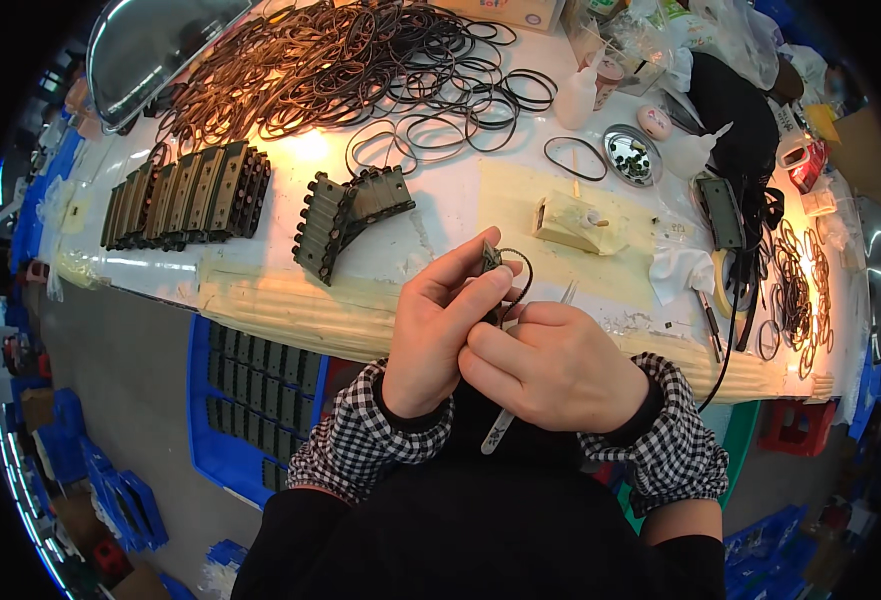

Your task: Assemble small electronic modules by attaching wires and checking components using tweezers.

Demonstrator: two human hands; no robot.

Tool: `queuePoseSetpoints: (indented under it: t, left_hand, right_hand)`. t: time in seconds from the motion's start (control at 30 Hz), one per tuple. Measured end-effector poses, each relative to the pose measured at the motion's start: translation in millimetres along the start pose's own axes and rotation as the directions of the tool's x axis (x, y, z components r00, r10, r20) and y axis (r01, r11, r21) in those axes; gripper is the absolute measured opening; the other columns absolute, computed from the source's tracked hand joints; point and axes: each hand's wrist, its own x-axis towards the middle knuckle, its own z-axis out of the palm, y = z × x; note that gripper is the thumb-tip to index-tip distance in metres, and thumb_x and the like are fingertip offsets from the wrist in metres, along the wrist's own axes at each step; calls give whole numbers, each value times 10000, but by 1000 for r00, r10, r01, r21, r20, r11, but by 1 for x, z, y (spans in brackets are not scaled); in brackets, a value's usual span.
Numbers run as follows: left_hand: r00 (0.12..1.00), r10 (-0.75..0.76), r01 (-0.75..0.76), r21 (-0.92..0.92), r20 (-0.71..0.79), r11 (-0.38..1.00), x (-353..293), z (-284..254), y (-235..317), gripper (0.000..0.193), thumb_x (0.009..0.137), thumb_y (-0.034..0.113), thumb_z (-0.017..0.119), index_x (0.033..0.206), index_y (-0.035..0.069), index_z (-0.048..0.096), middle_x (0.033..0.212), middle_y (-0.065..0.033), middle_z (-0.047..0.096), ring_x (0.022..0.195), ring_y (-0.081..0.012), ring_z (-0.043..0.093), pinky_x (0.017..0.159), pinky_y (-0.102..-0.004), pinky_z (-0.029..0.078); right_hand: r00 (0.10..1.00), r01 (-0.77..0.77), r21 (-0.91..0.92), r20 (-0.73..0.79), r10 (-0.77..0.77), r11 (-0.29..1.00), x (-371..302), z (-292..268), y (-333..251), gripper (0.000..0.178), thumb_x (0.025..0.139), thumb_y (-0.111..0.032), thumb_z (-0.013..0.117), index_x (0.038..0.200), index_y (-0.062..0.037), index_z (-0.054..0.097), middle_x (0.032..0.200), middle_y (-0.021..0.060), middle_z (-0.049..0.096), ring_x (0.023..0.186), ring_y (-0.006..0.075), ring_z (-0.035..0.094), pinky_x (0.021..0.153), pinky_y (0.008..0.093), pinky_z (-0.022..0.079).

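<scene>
My left hand (430,335) pinches a small dark green part (491,260) between thumb and fingertips, in front of my body at the table's edge. A thin black ring (531,275) loops out from this part towards my right hand (555,365). That hand is closed around metal tweezers (494,436); their patterned end sticks out below the fist and their narrow tip shows above it. My right fingertips meet the left ones at the bottom of the loop; what they pinch there is hidden.
Dark olive blocks stand in a row (185,200), with a few more (325,225) beside them. Behind lies a heap of black rings (360,70). A pale block (572,222), a round dish (632,155) and a squeeze bottle (577,97) stand right. A blue tray (200,400) sits below.
</scene>
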Motion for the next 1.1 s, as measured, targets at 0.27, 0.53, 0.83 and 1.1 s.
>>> queuePoseSetpoints:
  t: [0.27,0.53,0.83,1.1]
  left_hand:
    - [998,-13,15,-40,59,999,1,-5,3,461,948,145,543,1368,-18,441,1115,-127,623,940,-143,608,819,-282,513]
    - [957,106,-122,44,270,992,1,-8,-4,553,965,94,537,1443,14,271,1200,-140,581,1060,-162,598,900,-269,499]
    - [943,58,-102,120,327,988,-3,-8,1,532,957,167,552,1406,-26,342,1222,-126,571,1105,-174,577,957,-316,479]
    - [948,32,-20,-41,317,999,-3,-8,-2,452,962,77,527,1382,-17,390,1310,-141,520,1158,-191,553,995,-351,490]
  right_hand:
    - [989,-56,61,-134,64,997,4,-8,3,143,749,-169,645,864,-100,595,819,17,508,602,115,545,568,260,430]
    - [738,-457,485,-261,622,746,1,-21,8,280,774,37,683,1037,-51,646,919,84,652,705,211,639,539,283,488]
    - [737,-498,534,-154,658,683,-3,-23,11,186,793,39,680,963,-28,648,840,98,659,700,206,640,558,276,482]
    - [783,-429,469,-234,577,772,-6,-16,11,184,799,27,673,967,-19,611,897,105,670,712,255,661,597,308,521]
